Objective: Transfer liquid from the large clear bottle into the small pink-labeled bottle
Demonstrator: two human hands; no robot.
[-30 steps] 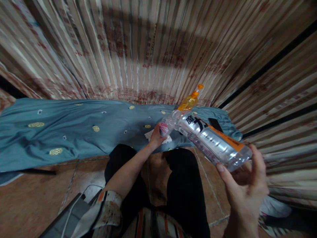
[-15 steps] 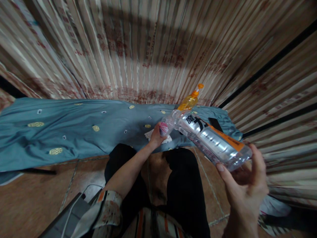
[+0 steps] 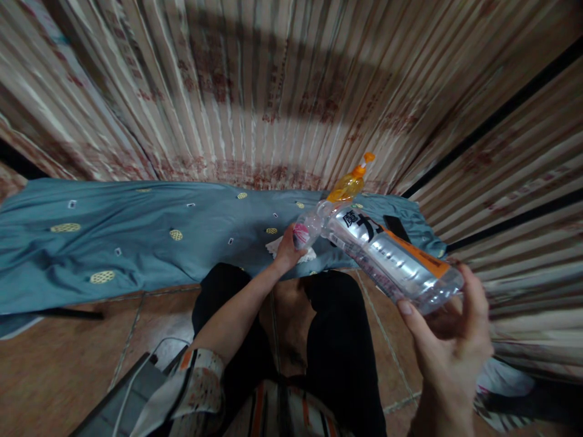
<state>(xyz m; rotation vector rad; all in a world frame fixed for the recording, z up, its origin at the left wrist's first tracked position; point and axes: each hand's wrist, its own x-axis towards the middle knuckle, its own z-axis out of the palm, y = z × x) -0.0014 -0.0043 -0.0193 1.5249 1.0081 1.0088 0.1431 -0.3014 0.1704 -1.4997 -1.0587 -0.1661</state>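
Observation:
My right hand (image 3: 449, 343) grips the base of a clear plastic bottle (image 3: 387, 258) with an orange and white label, held tilted with its neck pointing away and to the left. My left hand (image 3: 288, 250) reaches forward and its fingers close around the bottle's pink cap (image 3: 300, 233). Under the left hand a white cloth (image 3: 276, 247) lies on a blue-grey patterned sheet (image 3: 136, 243). An orange pump bottle (image 3: 348, 185) stands just behind the clear bottle.
Striped curtains (image 3: 255, 91) hang behind the sheet. A black flat object (image 3: 395, 227) lies on the sheet's right end. My black-trousered legs (image 3: 337, 352) are over a brown tiled floor (image 3: 54, 370). A grey object with a white cable (image 3: 132, 394) sits at lower left.

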